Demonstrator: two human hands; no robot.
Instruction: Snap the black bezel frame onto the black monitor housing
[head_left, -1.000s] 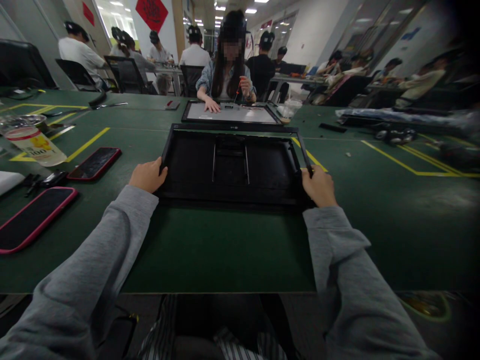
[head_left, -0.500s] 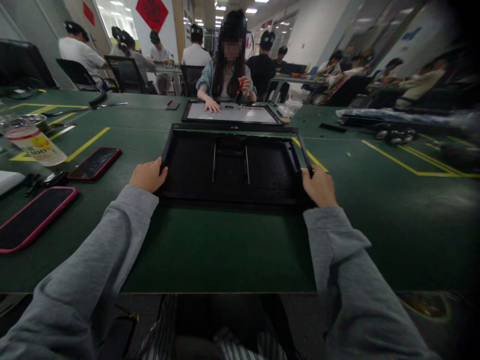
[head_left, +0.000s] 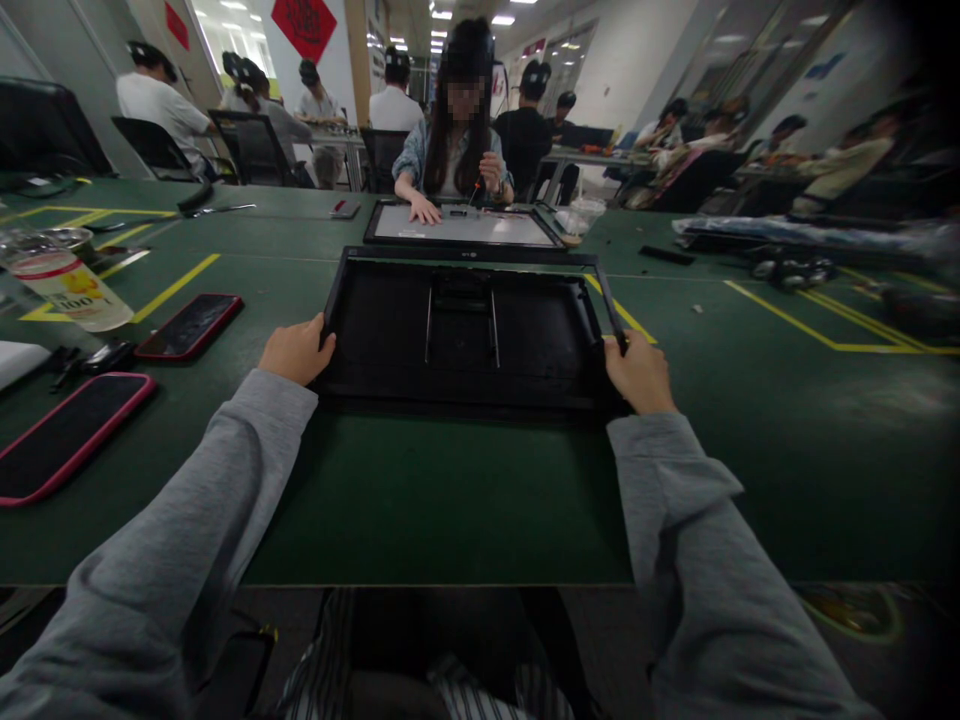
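A thin black monitor bezel [head_left: 525, 257], with a small light logo on its far bar, is in both my hands. My left hand [head_left: 298, 350] is closed round its left side, thumb on top. On the opposite side my right hand [head_left: 639, 370] grips the right bar. Within the bezel's outline shows a black monitor back cover [head_left: 382, 325], with two upright ridges in its middle. A strip of green table shows between the two along the far and right edges. Whether the bezel touches the cover, I cannot tell. My fingertips are hidden underneath.
Across the green table [head_left: 450, 500], a co-worker rests one hand on a grey display panel [head_left: 480, 228] and holds a screwdriver [head_left: 475, 188]. Two phones, a black one [head_left: 191, 327] and a pink-edged one [head_left: 71, 435], and a drink bottle [head_left: 71, 290] lie at left. Wrapped parts [head_left: 780, 235] are at right.
My hands and the bezel stay where they were. Across the table, the co-worker's hand with the screwdriver has shifted slightly.
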